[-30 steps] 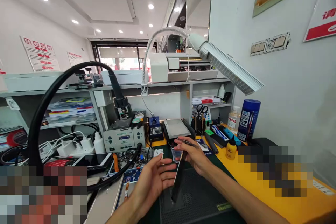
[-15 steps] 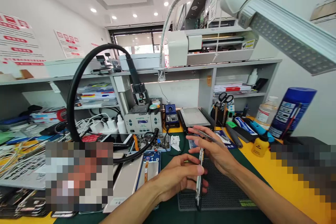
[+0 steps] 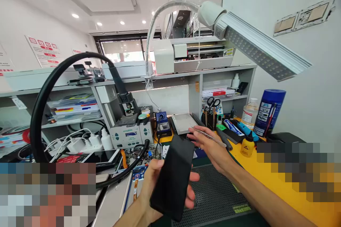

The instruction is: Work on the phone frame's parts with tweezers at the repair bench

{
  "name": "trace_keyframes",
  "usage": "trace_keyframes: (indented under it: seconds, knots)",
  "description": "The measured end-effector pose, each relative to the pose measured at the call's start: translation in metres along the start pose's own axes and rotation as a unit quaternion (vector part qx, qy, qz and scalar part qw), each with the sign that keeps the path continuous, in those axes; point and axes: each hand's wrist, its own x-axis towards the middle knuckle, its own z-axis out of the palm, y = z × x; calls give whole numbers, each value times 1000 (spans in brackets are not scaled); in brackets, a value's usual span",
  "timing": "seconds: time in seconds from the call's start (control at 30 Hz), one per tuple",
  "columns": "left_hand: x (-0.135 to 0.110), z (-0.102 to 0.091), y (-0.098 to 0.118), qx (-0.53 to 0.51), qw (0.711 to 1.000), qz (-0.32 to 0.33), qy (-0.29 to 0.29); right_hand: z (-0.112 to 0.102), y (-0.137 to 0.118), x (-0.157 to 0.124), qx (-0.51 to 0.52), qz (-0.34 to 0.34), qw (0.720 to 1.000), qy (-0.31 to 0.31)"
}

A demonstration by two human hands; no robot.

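Observation:
A smartphone (image 3: 174,181) with a dark, unlit screen is gripped in my left hand (image 3: 148,189). My thumb lies along its left edge and my fingertips show past the right edge. The screen faces up towards me, and the phone's back is hidden. My right hand (image 3: 210,147) is just beyond the phone's upper right, apart from it. Slim metal tweezers (image 3: 209,136) lie along the thumb side of that hand, held between thumb and fingers. Beneath both hands spreads a dark perforated mat (image 3: 213,191).
A soldering or hot-air station (image 3: 130,134) with a thick black hose (image 3: 44,95) stands at the left. On the right are a yellow bottle (image 3: 247,147), a blue spray can (image 3: 269,111) and a clear bottle (image 3: 249,115). An LED lamp (image 3: 263,48) hangs overhead.
The phone has turned from edge-on to screen towards me, and my left hand has shifted left with it. My right hand has drawn away from the phone. The view has swung right.

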Motion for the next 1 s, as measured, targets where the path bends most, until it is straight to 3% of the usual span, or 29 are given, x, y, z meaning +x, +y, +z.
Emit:
trace_keyframes:
  seconds: [0.17,0.53,0.8,1.0]
  knots:
    - [0,-2,3,-27,997,27,-65,-1,11,1,-70,-30,997,25]
    - [-2,-6,15,-42,992,44,-107,1,5,-10,-224,-79,971,27]
    - [-6,-5,29,-25,990,135,-41,1,8,-8,-225,2,974,-37]
    - [-6,3,36,-9,985,170,38,3,10,-11,-224,18,974,-40]
